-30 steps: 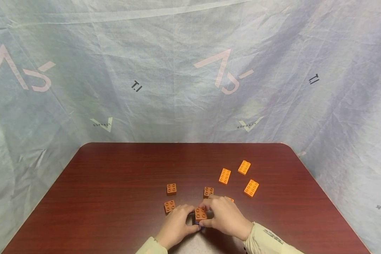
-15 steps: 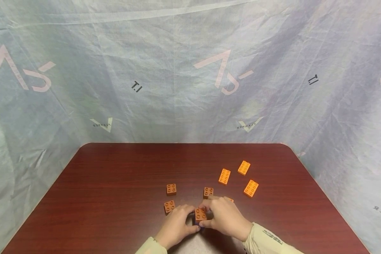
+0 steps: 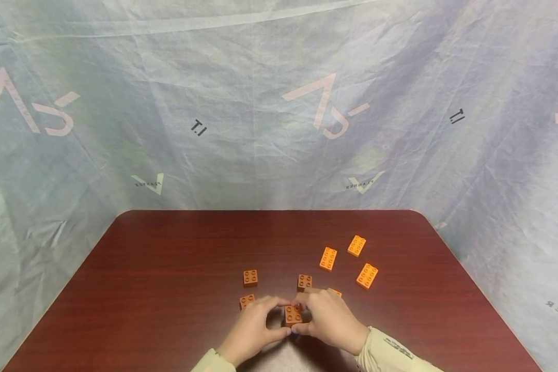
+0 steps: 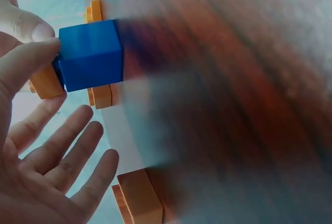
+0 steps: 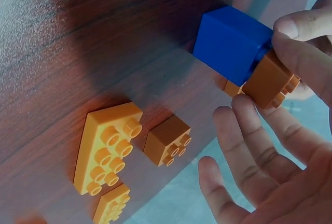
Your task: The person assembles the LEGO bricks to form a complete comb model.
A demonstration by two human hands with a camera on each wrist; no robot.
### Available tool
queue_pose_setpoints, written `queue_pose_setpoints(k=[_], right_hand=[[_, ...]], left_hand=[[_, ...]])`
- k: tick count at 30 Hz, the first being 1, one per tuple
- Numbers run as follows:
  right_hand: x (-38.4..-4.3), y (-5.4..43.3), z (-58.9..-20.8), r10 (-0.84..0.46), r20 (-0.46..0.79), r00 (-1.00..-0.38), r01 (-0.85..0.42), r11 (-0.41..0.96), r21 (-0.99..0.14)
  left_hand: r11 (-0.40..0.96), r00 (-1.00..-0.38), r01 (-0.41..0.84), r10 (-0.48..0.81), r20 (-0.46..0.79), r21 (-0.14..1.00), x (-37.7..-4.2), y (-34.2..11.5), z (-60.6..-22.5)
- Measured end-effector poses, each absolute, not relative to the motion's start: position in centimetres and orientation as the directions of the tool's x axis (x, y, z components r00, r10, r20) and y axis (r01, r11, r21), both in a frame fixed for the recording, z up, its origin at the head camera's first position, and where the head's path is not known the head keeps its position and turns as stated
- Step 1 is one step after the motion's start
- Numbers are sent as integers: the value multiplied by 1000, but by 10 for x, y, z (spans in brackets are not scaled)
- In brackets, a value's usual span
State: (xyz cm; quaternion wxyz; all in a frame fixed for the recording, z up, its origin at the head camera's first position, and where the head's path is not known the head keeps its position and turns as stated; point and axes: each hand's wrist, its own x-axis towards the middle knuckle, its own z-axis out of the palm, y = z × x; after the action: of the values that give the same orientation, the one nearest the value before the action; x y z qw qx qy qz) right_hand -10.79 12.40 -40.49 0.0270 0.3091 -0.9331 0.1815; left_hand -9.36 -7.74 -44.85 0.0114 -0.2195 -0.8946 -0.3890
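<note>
A brown two-by-two toy brick [image 3: 293, 315] sits studs up on a larger smooth blue block [image 5: 228, 42], which the hands and the brown brick mostly hide in the head view. A slight gap shows at their join in the right wrist view. From the left, my left hand [image 3: 251, 329] pinches the brown brick between thumb and index finger, the other fingers spread. Opposite it, my right hand [image 3: 331, 321] grips the same brick by thumb and index finger. The thumbs meet on the near side, close to the seam with the blue block.
Two brown bricks, one farther back [image 3: 250, 278] and one nearer [image 3: 247, 301], lie left on the dark red table [image 3: 176, 258]. Another brown brick [image 3: 305, 281] lies behind my right hand. Several orange two-by-four bricks [image 3: 328, 259] are at the right, one partly hidden. A grey curtain [image 3: 256, 103] hangs behind.
My left hand has shifted slightly, its index finger reaching in to the brown brick's far side beside the right one. The right hand and the loose bricks stay put.
</note>
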Motion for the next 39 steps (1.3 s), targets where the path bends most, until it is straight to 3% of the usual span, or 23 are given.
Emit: queue_pose_setpoints(k=[8,14,28,39], right_hand=[[-109,124,-405,-571,139,-809,-581,742,-334],[-109,130,-409,-577,82,-812,-553,718,-421],[-109,138,-415,-594,86,-800,-553,672,-492],[-110,138,-412,-590,83,-803,-550,680,-486]], left_hand=[[634,-910,394,369,187,665,-93,-78,-447],[688,-917,377,370,148,620,-93,-77,-445],[708,-917,375,377,129,598,-96,-77,-442],[712,-906,401,403,133,576,-96,-76,-439]])
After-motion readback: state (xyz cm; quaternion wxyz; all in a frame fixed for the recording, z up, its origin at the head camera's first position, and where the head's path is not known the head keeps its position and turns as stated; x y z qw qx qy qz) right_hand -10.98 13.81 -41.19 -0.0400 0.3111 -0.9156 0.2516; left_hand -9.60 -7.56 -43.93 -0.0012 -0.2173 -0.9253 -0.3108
